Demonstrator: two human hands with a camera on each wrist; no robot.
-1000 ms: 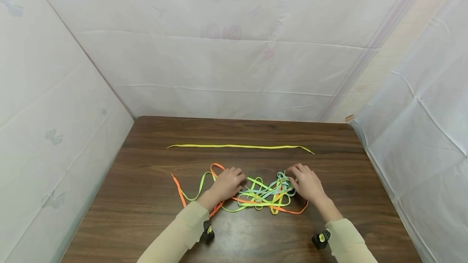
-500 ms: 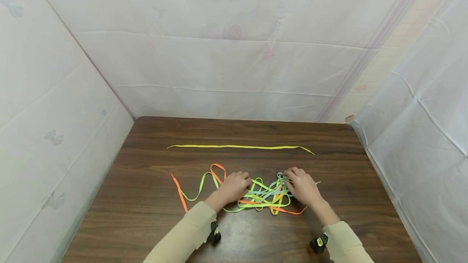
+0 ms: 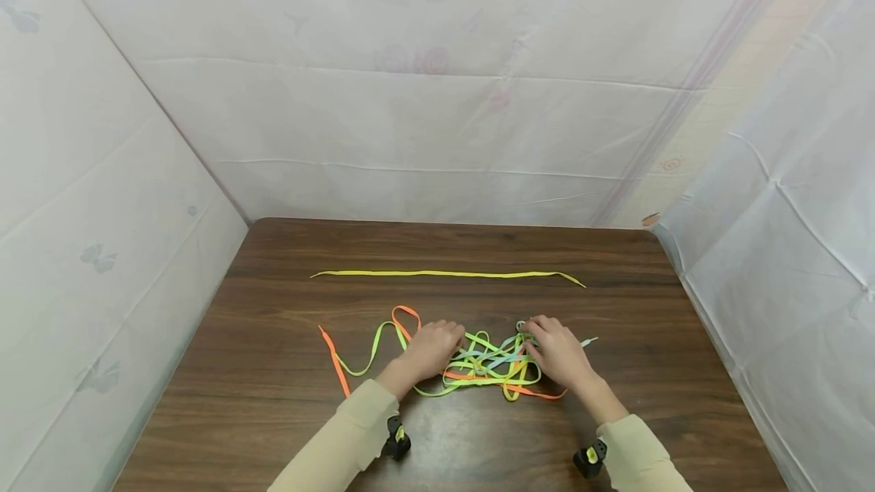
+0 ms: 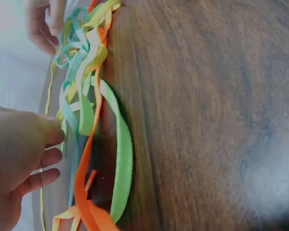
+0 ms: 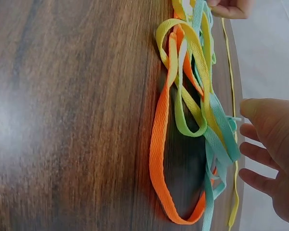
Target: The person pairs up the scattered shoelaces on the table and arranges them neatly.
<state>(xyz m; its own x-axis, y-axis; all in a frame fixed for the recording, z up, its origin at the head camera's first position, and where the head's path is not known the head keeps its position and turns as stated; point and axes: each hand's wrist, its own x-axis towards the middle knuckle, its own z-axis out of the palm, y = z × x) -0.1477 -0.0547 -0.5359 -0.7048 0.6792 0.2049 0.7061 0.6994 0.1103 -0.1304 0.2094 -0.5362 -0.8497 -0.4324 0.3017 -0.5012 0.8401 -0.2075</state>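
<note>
A tangle of flat shoelaces point(image 3: 488, 370) in neon green, yellow, orange and pale teal lies on the brown wooden table. My left hand point(image 3: 432, 348) is over its left end. In the left wrist view, the left thumb tip overlaps a yellow-green lace point(image 4: 60, 115); I cannot tell whether it is pinched. Over the right end is my right hand point(image 3: 557, 351), its fingertips beside a small teal loop point(image 5: 232, 122). The right fingers are loosely bent and spaced apart in the right wrist view. A pale teal lace end point(image 3: 589, 341) shows just beyond that hand.
One yellow shoelace point(image 3: 437, 273) is stretched almost straight across the table behind the tangle. Orange and green lace lengths point(image 3: 372, 355) trail off to the left. Pale cloth walls point(image 3: 437, 97) stand behind and at both sides of the table point(image 3: 273, 431).
My left hand has moved right over the tangle, then slightly back left. My right hand has shifted left, and a pale teal lace end now shows to its right.
</note>
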